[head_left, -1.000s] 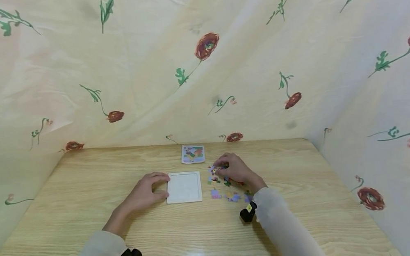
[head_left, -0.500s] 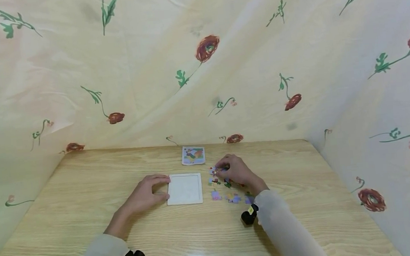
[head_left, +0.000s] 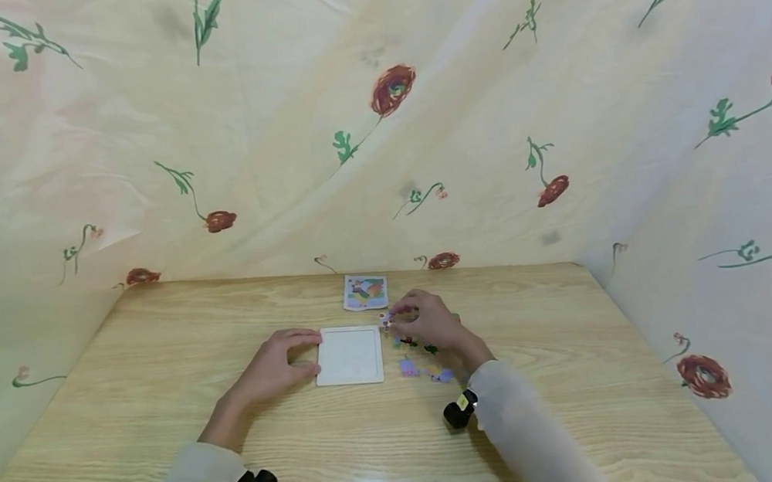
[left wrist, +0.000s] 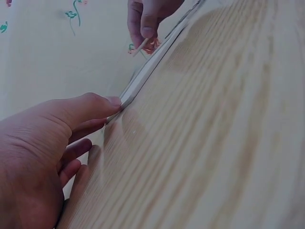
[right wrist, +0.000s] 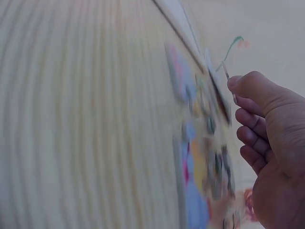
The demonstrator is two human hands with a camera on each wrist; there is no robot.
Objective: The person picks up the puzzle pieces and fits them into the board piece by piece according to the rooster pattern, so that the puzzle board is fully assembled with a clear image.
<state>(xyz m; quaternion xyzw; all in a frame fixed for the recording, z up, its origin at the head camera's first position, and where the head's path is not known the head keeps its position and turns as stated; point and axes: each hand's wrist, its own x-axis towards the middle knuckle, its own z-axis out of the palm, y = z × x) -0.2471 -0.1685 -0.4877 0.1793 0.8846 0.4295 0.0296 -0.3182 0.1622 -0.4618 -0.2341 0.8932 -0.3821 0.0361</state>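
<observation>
My left hand [head_left: 274, 366] holds the left side of a square white puzzle tray [head_left: 349, 355], thumb near one corner and fingertips near the other. In the left wrist view the thumb [left wrist: 95, 106] lies at the tray's rim. Between thumb and forefinger my right hand [head_left: 428, 319] pinches a small jigsaw puzzle piece [head_left: 385, 321], raised just beyond the tray's right edge. Seen from the right wrist, that puzzle piece [right wrist: 228, 78] stands edge-on, the other fingers curled behind. Loose colourful puzzle pieces [head_left: 408, 368] lie below this hand, partly hidden by it.
A picture card [head_left: 365, 292] with a colourful print lies behind the tray. The wooden table [head_left: 350, 446] ends at a flowered cloth [head_left: 263, 128], which rises at the back and sides. Black wrist cameras [head_left: 460, 411] hang at both cuffs.
My right hand has picked up a puzzle piece from the group and moved left with it toward the tray. The left hand stays at the tray's left side.
</observation>
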